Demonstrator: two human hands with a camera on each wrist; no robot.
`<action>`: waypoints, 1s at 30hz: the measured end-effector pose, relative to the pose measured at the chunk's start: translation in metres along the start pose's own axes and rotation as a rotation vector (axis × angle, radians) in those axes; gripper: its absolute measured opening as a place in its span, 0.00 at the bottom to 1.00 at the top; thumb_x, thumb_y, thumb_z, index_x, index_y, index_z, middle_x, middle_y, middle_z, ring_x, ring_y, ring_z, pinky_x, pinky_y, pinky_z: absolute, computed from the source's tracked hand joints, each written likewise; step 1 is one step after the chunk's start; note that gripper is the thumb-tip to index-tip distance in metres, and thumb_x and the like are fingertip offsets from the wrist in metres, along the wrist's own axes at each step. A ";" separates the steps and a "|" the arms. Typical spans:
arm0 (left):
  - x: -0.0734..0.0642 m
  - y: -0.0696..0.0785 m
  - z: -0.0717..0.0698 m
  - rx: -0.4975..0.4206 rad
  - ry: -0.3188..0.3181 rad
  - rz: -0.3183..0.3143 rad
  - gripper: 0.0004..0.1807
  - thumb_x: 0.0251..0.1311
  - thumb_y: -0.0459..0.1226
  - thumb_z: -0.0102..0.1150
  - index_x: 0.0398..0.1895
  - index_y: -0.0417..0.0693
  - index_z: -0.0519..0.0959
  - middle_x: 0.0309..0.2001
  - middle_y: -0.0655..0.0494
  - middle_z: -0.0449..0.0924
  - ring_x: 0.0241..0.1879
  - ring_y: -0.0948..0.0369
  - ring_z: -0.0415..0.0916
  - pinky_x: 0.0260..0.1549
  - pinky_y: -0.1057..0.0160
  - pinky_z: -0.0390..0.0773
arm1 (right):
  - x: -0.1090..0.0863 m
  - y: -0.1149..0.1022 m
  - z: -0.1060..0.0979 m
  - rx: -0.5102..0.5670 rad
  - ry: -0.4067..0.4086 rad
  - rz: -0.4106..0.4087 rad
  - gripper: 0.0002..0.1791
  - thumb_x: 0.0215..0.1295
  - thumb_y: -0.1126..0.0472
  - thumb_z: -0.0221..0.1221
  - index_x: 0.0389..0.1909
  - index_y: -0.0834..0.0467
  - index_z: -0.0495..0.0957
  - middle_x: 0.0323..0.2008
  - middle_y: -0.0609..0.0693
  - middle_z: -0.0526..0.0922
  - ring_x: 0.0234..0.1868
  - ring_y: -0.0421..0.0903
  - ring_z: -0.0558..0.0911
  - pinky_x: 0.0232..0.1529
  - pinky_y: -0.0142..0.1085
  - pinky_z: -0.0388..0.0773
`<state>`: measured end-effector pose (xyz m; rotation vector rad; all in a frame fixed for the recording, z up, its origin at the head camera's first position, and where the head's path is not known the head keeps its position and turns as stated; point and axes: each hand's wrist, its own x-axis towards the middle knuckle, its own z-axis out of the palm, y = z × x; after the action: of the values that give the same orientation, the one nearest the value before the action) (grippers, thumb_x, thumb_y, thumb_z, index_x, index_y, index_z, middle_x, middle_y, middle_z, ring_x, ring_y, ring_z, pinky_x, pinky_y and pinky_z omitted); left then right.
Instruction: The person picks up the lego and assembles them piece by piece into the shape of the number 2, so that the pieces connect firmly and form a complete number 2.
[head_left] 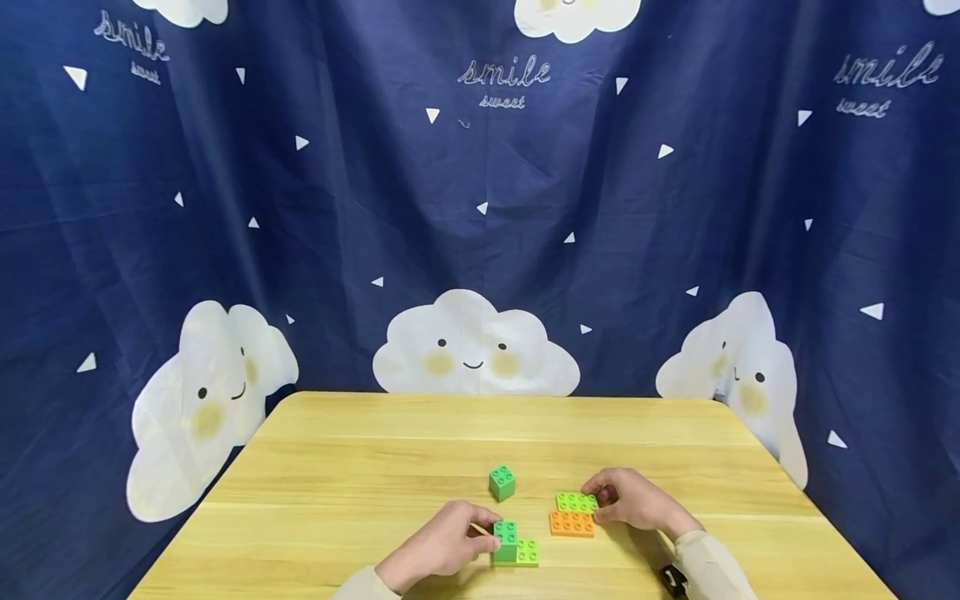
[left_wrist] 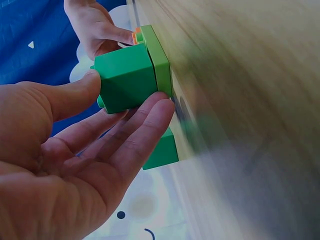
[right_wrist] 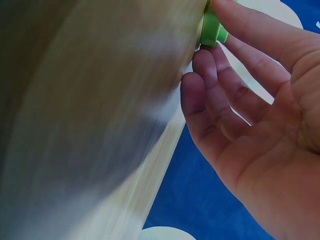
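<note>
Left hand [head_left: 448,537] pinches one of two green blocks [head_left: 506,546], right hand [head_left: 633,498] one of two lime plates [head_left: 574,502].

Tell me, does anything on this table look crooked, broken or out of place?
Only one small thing: the lone green toy brick beyond the left hand is turned cornerwise, while the orange brick lies roughly square to the table. I see no spill or damage.

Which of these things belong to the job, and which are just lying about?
Seemingly in the job:
green toy brick, held
lime brick beneath it
eight-stud lime brick, held
eight-stud orange brick beside that

Seemingly just lying about:
second green brick, untouched
</note>
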<state>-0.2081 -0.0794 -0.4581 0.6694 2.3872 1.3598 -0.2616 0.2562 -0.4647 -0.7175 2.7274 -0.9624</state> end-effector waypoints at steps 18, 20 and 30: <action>0.000 -0.002 0.001 0.006 0.003 0.016 0.17 0.62 0.34 0.63 0.53 0.36 0.81 0.40 0.57 0.84 0.34 0.67 0.80 0.30 0.70 0.80 | -0.001 0.000 0.000 -0.022 0.000 -0.029 0.19 0.54 0.64 0.70 0.48 0.61 0.81 0.37 0.47 0.80 0.35 0.42 0.74 0.36 0.33 0.72; 0.000 -0.001 0.000 0.008 0.002 0.016 0.17 0.62 0.34 0.63 0.52 0.36 0.81 0.40 0.57 0.84 0.34 0.67 0.80 0.30 0.70 0.80 | -0.002 0.000 -0.001 -0.025 0.001 -0.029 0.19 0.54 0.64 0.70 0.48 0.61 0.81 0.37 0.48 0.81 0.35 0.42 0.74 0.36 0.34 0.73; 0.001 -0.001 0.001 0.001 0.000 -0.003 0.16 0.62 0.34 0.63 0.53 0.37 0.81 0.40 0.57 0.84 0.34 0.67 0.80 0.30 0.69 0.80 | -0.002 -0.001 -0.001 -0.054 0.021 -0.026 0.18 0.57 0.62 0.69 0.48 0.60 0.82 0.35 0.47 0.79 0.33 0.39 0.73 0.34 0.32 0.70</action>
<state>-0.2085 -0.0790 -0.4591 0.6657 2.3880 1.3579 -0.2597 0.2572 -0.4628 -0.7586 2.7788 -0.9100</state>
